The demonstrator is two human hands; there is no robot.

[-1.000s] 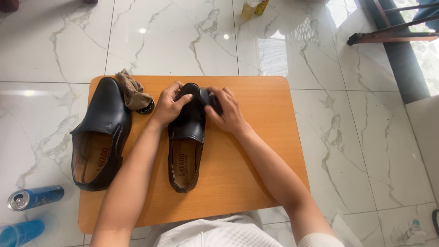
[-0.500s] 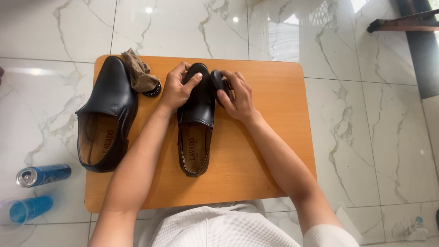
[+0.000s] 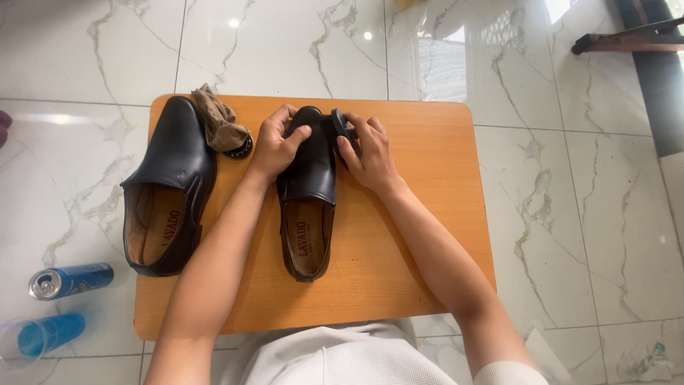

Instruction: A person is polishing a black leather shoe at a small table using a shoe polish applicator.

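A black leather shoe (image 3: pixel 311 192) lies on the small orange wooden table (image 3: pixel 420 235), toe pointing away from me. My left hand (image 3: pixel 276 145) rests on the toe and steadies it. My right hand (image 3: pixel 368 152) presses a small round black object (image 3: pixel 340 126), like a polish sponge or tin, against the right side of the toe. The second black shoe (image 3: pixel 167 189) lies at the table's left edge. A crumpled brown cloth (image 3: pixel 220 122) sits beside it on a round black lid (image 3: pixel 241 147).
The table stands on a white marble tile floor. A blue can (image 3: pixel 70 279) lies on the floor at the left, with a blue plastic cup (image 3: pixel 44 334) below it. A wooden furniture leg (image 3: pixel 627 39) shows at the top right.
The camera view has shifted slightly. Both hands stay on the toe of the middle shoe, with the right hand working the black object against it.
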